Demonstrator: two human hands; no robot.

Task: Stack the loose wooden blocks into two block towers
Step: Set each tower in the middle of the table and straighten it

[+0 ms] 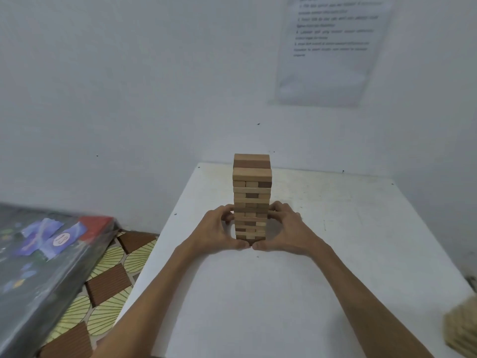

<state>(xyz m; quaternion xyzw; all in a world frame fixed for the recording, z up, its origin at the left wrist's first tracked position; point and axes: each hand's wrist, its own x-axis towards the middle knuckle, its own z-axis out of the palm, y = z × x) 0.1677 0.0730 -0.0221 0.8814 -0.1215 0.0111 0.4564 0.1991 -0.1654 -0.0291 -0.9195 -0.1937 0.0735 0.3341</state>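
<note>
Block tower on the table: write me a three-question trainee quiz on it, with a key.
1. True or false: the block tower stands upright on the white table.
2. Where are the left hand and right hand? A) flat on the table, away from the tower B) holding the tower's lower half from either side C) on its top
3. Fill in: more blocks show, blurred, at the view's ___ edge.
Key: 1 true; 2 B; 3 right.

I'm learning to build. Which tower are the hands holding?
The tall middle tower: left hand and right hand grip it. The other stack, at right, is untouched.
</note>
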